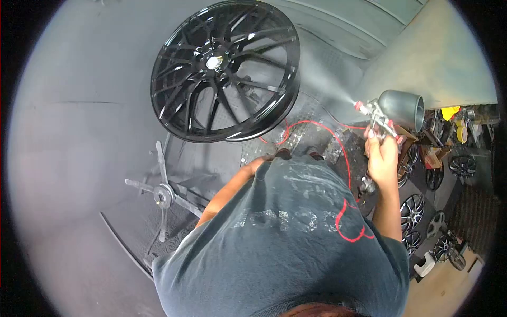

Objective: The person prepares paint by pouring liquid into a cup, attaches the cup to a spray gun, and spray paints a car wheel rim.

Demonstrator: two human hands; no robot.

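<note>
My right hand (382, 153) is closed around the handle of a spray gun (376, 116), out to the right of the wheel. A grey paint cup (401, 109) is fixed to the gun. From its red-ringed nozzle, a pale mist fans out leftward to a glossy black multi-spoke wheel rim (214, 87). The rim hangs or is propped upright; what supports it is hidden. A light-coloured disc sits at its hub. My left hand (259, 162) rests by my waist at the shirt's edge, its fingers mostly hidden.
A red air hose (343, 150) loops across the spotted floor. At lower left stands a dusty metal stand with crossed arms (163, 195). Several wheels (412, 212) lie at right, near a cluttered shelf with tape rolls (462, 132). A grey panelled wall (364, 26) rises behind.
</note>
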